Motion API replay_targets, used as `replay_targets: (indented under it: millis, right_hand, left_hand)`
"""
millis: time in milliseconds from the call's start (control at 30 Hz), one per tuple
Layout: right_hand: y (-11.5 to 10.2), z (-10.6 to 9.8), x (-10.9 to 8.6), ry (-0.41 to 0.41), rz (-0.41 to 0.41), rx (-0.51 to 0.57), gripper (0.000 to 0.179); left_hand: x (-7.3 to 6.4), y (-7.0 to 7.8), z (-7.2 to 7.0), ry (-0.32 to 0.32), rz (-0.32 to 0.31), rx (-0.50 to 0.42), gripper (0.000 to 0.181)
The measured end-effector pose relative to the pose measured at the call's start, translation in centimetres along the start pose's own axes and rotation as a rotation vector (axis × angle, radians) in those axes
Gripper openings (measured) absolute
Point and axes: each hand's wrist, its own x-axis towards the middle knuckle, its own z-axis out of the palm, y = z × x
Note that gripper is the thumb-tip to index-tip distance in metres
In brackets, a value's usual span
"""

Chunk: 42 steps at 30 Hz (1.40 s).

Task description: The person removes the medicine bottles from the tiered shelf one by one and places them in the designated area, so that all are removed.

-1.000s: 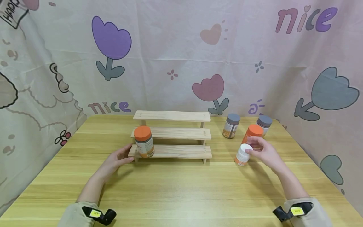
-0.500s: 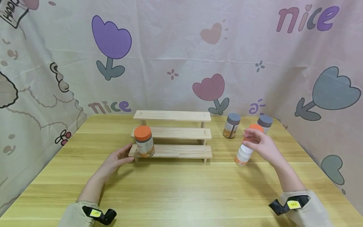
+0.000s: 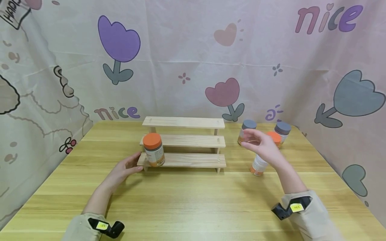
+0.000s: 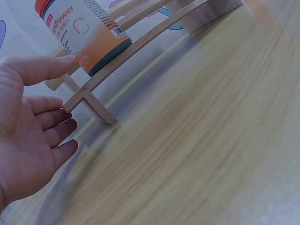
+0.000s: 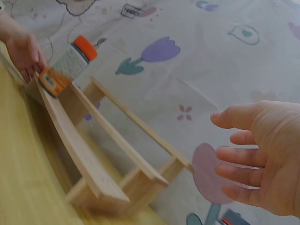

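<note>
A three-tier wooden display rack [image 3: 187, 160] stands on the table. On the left end of its lowest tier sits an upright orange-capped supplement bottle [image 3: 154, 149]. My left hand [image 3: 125, 169] touches that same end of the rack, with thumb and fingers apart in the left wrist view [image 4: 33, 112]. My right hand [image 3: 261, 146] is raised over the bottles at the right, holding nothing; its fingers [image 5: 241, 157] are loosely extended in the right wrist view. Below it stands a white bottle [image 3: 258, 165] with an orange base, its cap hidden by the hand.
Behind the right hand are a grey-capped bottle [image 3: 249, 124], another orange-capped bottle [image 3: 274, 137] and a second grey-capped bottle [image 3: 282, 128], all partly covered. A printed curtain [image 3: 181, 50] hangs along the table's [image 3: 187, 201] back and sides.
My right hand has come away from the white bottle, moving up and to the left. The bottle stays in place. My left hand has kept its position at the rack.
</note>
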Motion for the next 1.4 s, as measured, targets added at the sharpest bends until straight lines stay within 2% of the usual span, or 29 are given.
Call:
replay_targets:
  millis: [433, 600, 967, 1400]
  right_hand:
    - [-2.1, 4.7, 2.6, -0.095, -0.078, 0.172, 0.052]
    - [-3.3, 6.7, 3.5, -0.122, -0.125, 0.207, 0.051]
    - [-5.0, 10.9, 5.0, -0.205, -0.16, 0.21, 0.051]
    - [-6.6, 16.0, 6.4, -0.224, -0.182, 0.219, 0.057]
  left_hand:
    - [0.0, -0.2, 0.1, 0.009, 0.008, 0.023, 0.072]
    - [0.1, 0.1, 0.0, 0.007, 0.01, 0.017, 0.072]
    - [0.0, 0.4, -0.1, 0.004, 0.016, 0.014, 0.072]
    - [0.0, -0.1, 0.1, 0.001, 0.021, 0.019, 0.071]
